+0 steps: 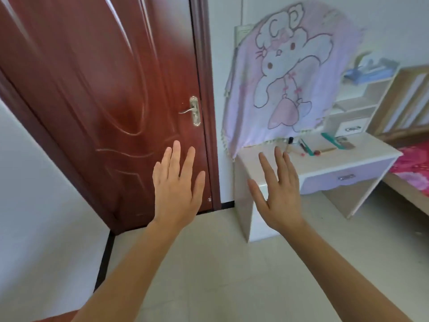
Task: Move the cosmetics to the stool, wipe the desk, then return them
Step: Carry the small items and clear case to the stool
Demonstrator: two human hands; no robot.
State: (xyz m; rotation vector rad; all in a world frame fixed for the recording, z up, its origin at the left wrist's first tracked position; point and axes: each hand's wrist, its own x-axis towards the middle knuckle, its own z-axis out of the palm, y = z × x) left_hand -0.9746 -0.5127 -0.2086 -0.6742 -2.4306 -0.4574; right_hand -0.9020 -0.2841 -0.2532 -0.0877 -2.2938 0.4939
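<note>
**Bedroom corner, both hands lifted and empty**

Head view: pale floor tiles (220, 263) are filling the lower part, running up to a dark red door (104, 89) whose metal handle (192, 110) is sitting near its right edge. You are holding your left hand (176, 189) up in front of the door, back toward the camera, fingers straight and slightly spread, gripping nothing. Your right hand (281, 196) is hanging in the air beside it, fingers likewise straight and fanned, also holding nothing, and overlapping the front left corner of the white desk (336, 161). The cosmetics (307, 148) are lying scattered along the back edge of the desk top, small sticks and tubes too blurred to tell apart. A pink cartoon cloth (290, 73) is draping down behind them, its hem reaching the back left corner. A shelf unit (357, 105) is standing on the back right corner, and a bed (411, 168) with a red floral cover is sitting just beyond the desk's right edge.
</note>
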